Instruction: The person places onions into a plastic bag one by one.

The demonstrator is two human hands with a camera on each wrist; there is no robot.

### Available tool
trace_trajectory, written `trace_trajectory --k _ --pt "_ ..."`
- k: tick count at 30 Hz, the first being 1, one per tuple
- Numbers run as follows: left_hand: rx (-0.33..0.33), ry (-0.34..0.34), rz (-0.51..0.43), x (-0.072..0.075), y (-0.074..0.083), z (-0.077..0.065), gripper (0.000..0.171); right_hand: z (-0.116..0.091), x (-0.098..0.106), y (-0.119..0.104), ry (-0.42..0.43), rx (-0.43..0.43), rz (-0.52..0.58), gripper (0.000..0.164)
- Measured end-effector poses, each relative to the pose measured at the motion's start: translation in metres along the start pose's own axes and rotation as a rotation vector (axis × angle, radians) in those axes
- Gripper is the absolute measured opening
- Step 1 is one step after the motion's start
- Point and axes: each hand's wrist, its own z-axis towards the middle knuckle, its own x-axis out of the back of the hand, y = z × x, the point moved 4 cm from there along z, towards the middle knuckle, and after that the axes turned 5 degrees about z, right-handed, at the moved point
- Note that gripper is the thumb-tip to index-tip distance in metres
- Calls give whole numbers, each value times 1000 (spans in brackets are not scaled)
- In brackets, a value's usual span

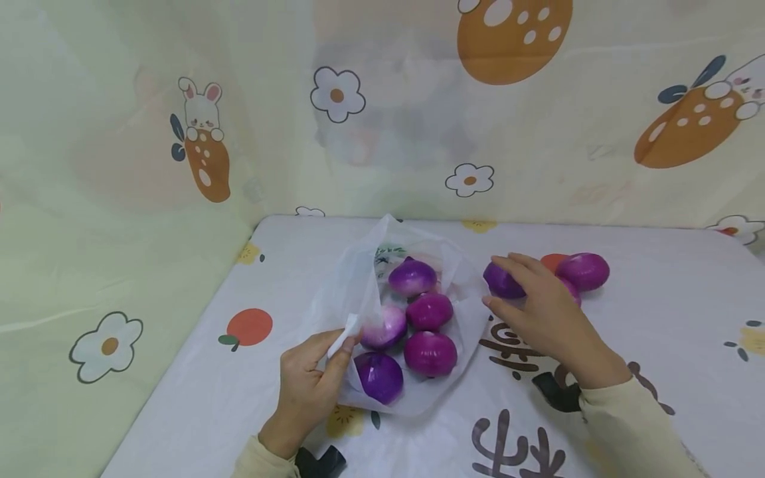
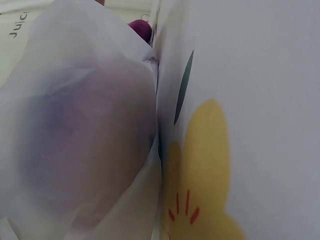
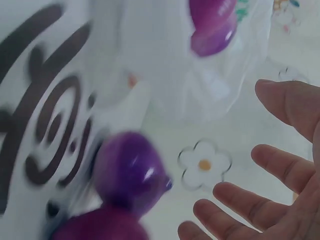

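Note:
A translucent white plastic bag [image 1: 469,292] lies with its mouth spread on the table, several purple onions [image 1: 430,354] inside. My left hand [image 1: 313,382] pinches the bag's rim at its near left side. In the left wrist view the bag [image 2: 85,45] fills the left half, a blurred onion showing through it. Right of the bag, my right hand [image 1: 540,309] hovers by a loose purple onion [image 1: 501,281], fingers extended. The right wrist view has that hand [image 3: 280,200] with fingers spread, apart from the onion [image 3: 130,172].
Farther right lie another purple onion [image 1: 582,271] and one partly hidden behind my right hand, touching each other. The table [image 1: 669,299] wears a white cloth printed with fruit, flowers and dark lettering. A patterned curtain [image 1: 394,146] stands behind it.

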Motion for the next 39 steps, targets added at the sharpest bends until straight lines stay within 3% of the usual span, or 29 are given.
trace_trajectory --k 10,18,28,39 --pt "10 -6 -5 -1 -4 -4 24 -18 8 48 55 -62 -75 67" --pt "7 10 17 1 -4 -5 24 -19 3 72 58 -77 -118 69" --pt "7 12 6 2 -2 -3 25 -20 3 82 87 -65 -154 73" --pt "30 8 -9 2 -1 -4 25 -21 6 87 77 -95 -133 63"
